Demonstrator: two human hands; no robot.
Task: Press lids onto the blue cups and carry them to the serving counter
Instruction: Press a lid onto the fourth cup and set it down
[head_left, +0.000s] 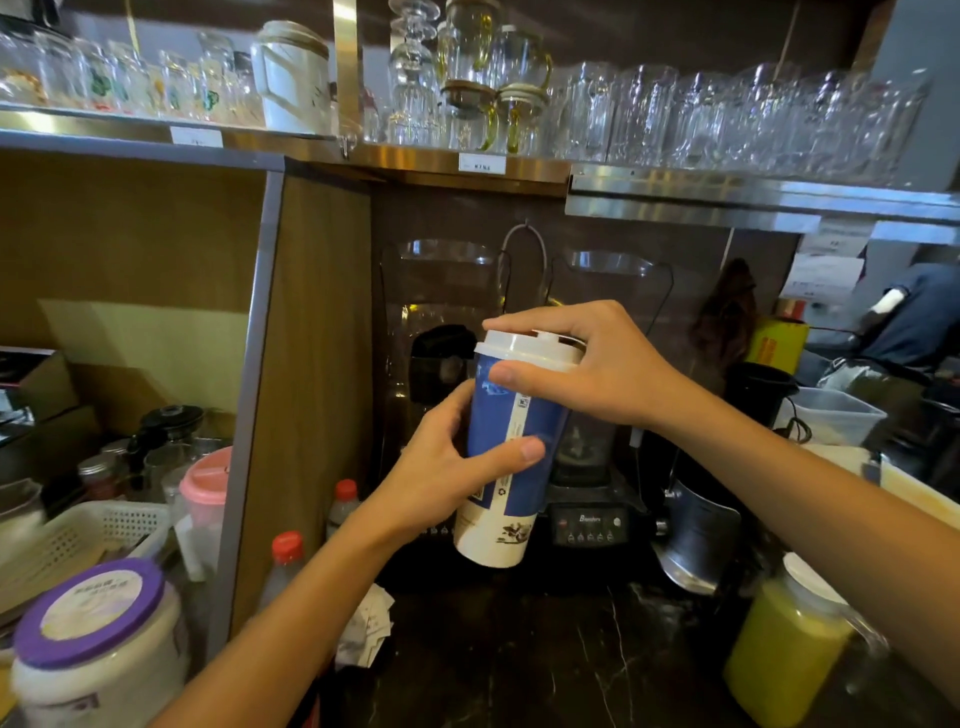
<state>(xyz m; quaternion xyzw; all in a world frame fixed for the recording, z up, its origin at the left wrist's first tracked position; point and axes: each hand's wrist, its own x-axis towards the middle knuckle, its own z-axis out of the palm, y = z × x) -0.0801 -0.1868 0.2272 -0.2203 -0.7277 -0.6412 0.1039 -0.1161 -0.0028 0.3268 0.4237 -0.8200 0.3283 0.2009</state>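
Note:
A tall blue and white paper cup (511, 447) is held up in the air above the dark marble counter (545, 660), tilted slightly. My left hand (447, 467) grips its body from the left, thumb across the front. A white plastic lid (527, 351) sits on the rim. My right hand (576, 364) grips the lid from the right, fingers over its top and thumb on the cup's front just under the rim.
Behind the cup stand black blenders (592, 493) with clear jars. A jug of yellow juice (784, 654) is at the right. Red-capped bottles (285, 561), a purple-lidded tub (98, 639) and a white basket (78, 540) are at the left. Glassware lines the shelf (467, 156) overhead.

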